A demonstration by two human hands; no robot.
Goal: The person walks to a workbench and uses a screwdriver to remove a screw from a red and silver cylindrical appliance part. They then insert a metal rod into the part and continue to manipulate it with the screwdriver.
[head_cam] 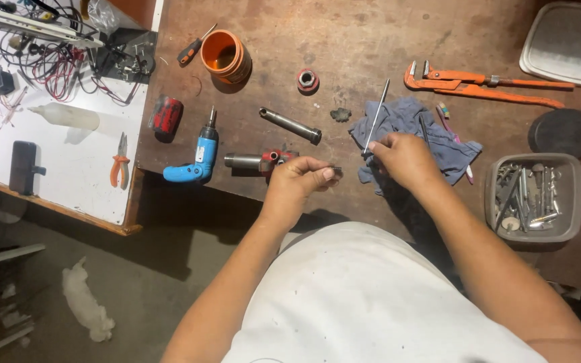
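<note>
While both hands hover over the near edge of the brown table (371, 54), I read the left hand (300, 176) as pinched shut on a small dark metal part (335, 169) between thumb and fingertips. The right hand (403, 158) is clenched around the lower end of a long thin metal rod (376, 115), which slants up and away over a crumpled blue-grey rag (438, 131). The rag lies on the table under and beyond the right hand. Just left of the left hand I see a grey and red cylindrical assembly (257, 161), with a blue drill (196, 158) beside it and a steel cylinder (290, 126) farther back. An orange pipe wrench (479, 82) lies well beyond the rag, and a grey tray of metal bits (534, 196) sits to the right. An orange cup (224, 55) stands at the far left.
</note>
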